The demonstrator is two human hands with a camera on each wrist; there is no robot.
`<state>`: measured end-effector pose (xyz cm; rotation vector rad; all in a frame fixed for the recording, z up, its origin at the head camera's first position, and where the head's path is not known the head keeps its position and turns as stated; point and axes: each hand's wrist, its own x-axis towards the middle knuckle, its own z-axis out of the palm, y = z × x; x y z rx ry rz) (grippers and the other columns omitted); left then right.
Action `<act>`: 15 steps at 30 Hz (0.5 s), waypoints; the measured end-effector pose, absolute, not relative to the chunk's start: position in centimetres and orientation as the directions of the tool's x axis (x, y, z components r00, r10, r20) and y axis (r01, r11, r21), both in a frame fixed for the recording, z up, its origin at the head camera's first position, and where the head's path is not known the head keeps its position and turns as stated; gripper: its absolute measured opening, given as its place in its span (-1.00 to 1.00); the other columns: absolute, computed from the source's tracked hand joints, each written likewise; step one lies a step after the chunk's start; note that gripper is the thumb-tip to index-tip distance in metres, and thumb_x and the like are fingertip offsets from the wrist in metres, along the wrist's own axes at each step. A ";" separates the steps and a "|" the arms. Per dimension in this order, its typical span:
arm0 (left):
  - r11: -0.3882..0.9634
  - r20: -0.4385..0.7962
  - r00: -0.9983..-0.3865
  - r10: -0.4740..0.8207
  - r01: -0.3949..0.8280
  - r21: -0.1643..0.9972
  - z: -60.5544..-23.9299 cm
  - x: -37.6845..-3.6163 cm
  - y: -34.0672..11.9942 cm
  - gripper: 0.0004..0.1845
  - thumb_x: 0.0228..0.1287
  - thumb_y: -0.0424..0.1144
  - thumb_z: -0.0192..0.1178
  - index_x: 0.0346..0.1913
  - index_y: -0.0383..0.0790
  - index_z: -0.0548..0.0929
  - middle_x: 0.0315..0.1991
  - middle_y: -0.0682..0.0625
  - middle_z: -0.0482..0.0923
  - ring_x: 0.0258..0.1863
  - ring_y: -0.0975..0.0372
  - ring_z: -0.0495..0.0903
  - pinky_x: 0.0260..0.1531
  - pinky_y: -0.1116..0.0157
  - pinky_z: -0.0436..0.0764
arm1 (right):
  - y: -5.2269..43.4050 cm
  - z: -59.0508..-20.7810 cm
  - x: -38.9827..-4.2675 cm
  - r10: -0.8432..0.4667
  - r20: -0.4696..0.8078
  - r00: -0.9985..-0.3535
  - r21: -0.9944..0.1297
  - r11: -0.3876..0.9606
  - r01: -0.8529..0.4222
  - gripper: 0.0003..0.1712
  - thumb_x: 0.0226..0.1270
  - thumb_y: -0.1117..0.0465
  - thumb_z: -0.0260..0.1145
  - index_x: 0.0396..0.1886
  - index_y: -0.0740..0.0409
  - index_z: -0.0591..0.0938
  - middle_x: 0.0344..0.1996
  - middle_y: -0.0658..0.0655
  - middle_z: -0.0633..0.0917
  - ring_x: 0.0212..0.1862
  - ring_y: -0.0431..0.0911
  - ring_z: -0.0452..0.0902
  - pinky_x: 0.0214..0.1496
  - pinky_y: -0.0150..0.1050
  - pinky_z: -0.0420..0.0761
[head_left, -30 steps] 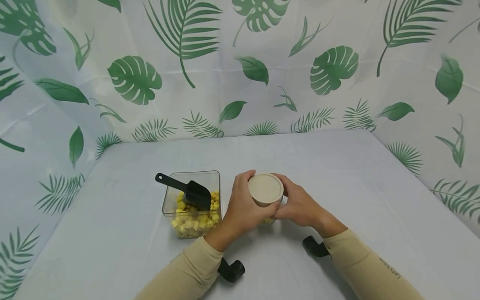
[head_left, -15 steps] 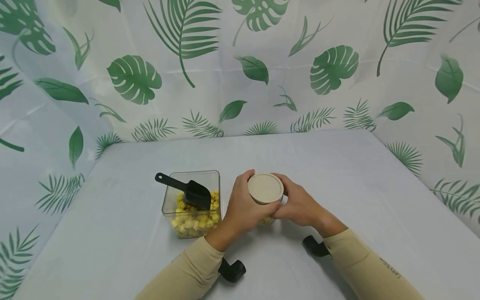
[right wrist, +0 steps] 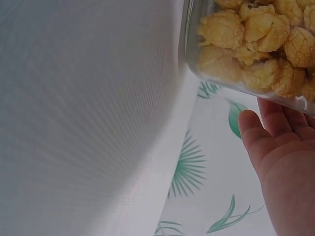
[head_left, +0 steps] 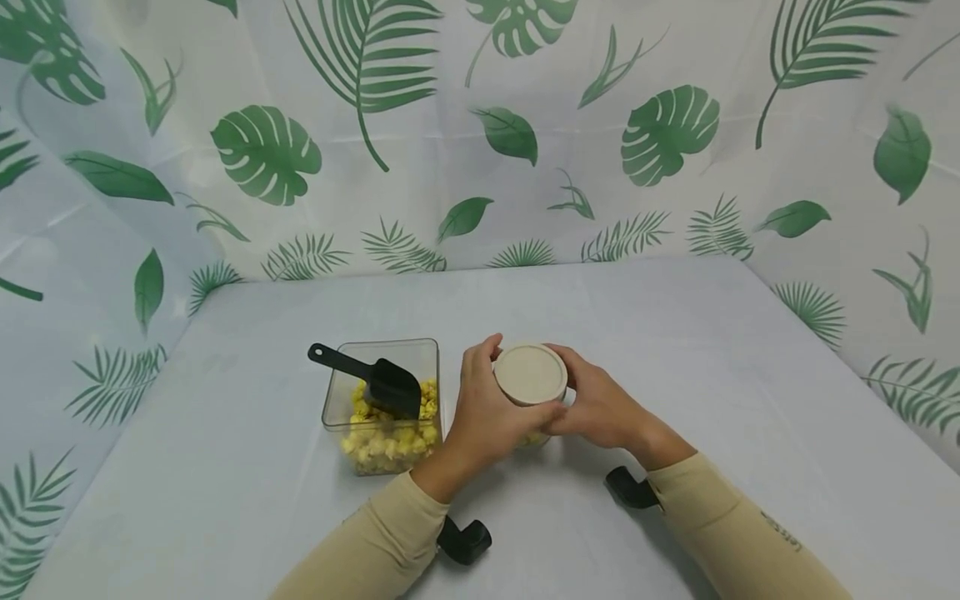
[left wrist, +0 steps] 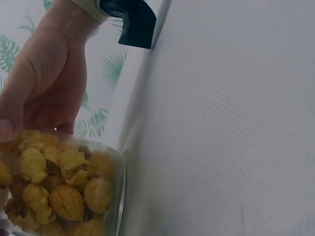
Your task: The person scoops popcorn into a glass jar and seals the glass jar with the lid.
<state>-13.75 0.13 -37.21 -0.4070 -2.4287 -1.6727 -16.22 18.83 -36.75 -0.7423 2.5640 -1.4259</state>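
Note:
A clear jar of popcorn (left wrist: 68,189) with a round beige lid (head_left: 530,374) is between my two hands. In the head view my left hand (head_left: 491,408) curves round the left side of the jar near the lid, thumb across the front. My right hand (head_left: 606,410) grips the opposite side, its thumb close to the left one. The right wrist view shows the jar's rounded base edge and several fingers of the right hand (right wrist: 290,157) beside it. Most of the left hand is hidden in the left wrist view, where the right hand shows behind the jar.
Left of the hands stands a clear square container (head_left: 334,400) partly filled with yellow popcorn (head_left: 386,446). A black scoop (head_left: 393,387) lies in it, handle over the left rim. White cloth covers the table (head_left: 675,325), and a leaf-print curtain (head_left: 450,167) hangs behind.
The left fingertips have shifted slightly at the lid's far left edge. Both hands stay round the jar; the head view has tilted a little.

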 end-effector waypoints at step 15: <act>0.319 0.249 -0.948 0.200 0.304 0.898 -36.7 -13.7 -0.3 0.09 0.05 0.00 0.51 0.53 -0.27 0.08 0.37 -0.14 0.20 0.19 0.08 0.39 0.09 0.04 0.48 | 18.7 -36.6 -16.4 -0.472 0.135 -0.871 -0.819 0.442 -0.366 0.06 0.04 0.19 0.58 0.49 0.29 0.23 0.32 0.28 0.45 0.37 0.22 0.32 0.34 0.25 0.31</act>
